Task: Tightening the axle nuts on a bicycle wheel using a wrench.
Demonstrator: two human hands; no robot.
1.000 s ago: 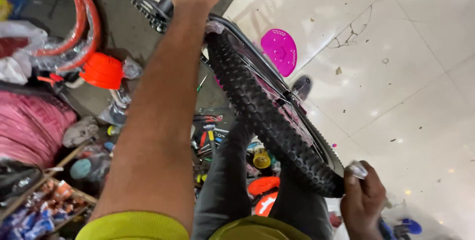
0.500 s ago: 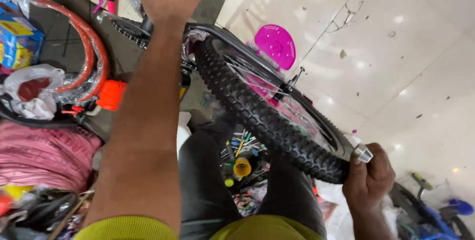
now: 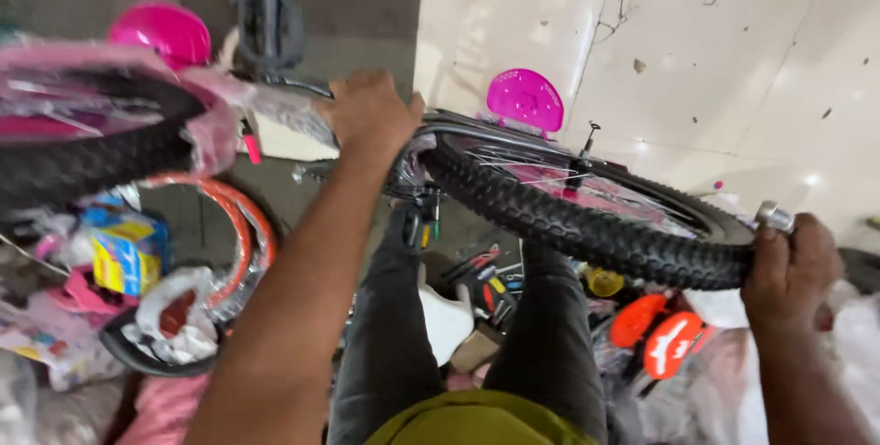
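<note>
Bicycle wheel (image 3: 587, 220): black knobby tyre on a rim with silver spokes and pink showing behind them, held level across the person's lap, above the dark-trousered knees.

Right hand (image 3: 793, 266): fist closed tight around a shiny metal tool (image 3: 775, 217) whose silver end sticks out above the knuckles; the fist presses against the near right edge of the tyre.

Left hand (image 3: 367, 115): arm stretched forward, fingers curled down over a plastic-wrapped frame part (image 3: 293, 110) just beside the wheel's far left edge; how firmly it grips cannot be told.

Pink round disc (image 3: 524, 99): stands just behind the wheel, toward the pale tiled floor (image 3: 733, 60).

Second knobby tyre (image 3: 82, 156): at far left, partly wrapped in clear and pink plastic.

Pink helmet-like dome (image 3: 160, 32): top left, beyond the wrapped tyre.

Orange-rimmed hoop (image 3: 243, 234): lies on the floor left of the knees, near a yellow and blue box (image 3: 124, 252).

Loose tools and small parts (image 3: 481, 285): scattered on the floor under the wheel, between the legs.

Orange pieces (image 3: 655, 335): below the wheel's right side.
</note>
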